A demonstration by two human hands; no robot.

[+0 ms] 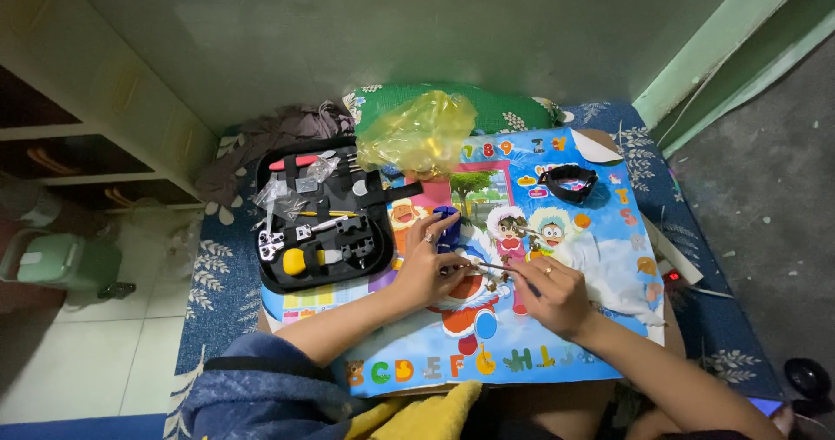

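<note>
Blue sleeve cloth (252, 388) and a yellow fold of fabric (426, 410) sit closest to the lens, with both forearms reaching out over them. Beneath the arms lies a big cartoon-printed mat (600, 257), bright with letters along its near edge, resting on a blue leaf-patterned cover (213, 283). To the left, partly on the mat, an open black tool case (320, 223) holds small metal tools, a yellow-handled piece and little clear bags. Behind it a crumpled yellow plastic bag (417, 131) slumps against a green cushion (504, 110). A black watch strap (570, 182) lies well apart, toward the mat's far right, where bare printed surface leaves room. The left hand (426, 270) curls its fingers around a small blue object (446, 227), too hidden to name. The right hand (552, 292) pinches a thin metal tool (487, 266), its tip meeting the left fingers at the mat's centre.
</note>
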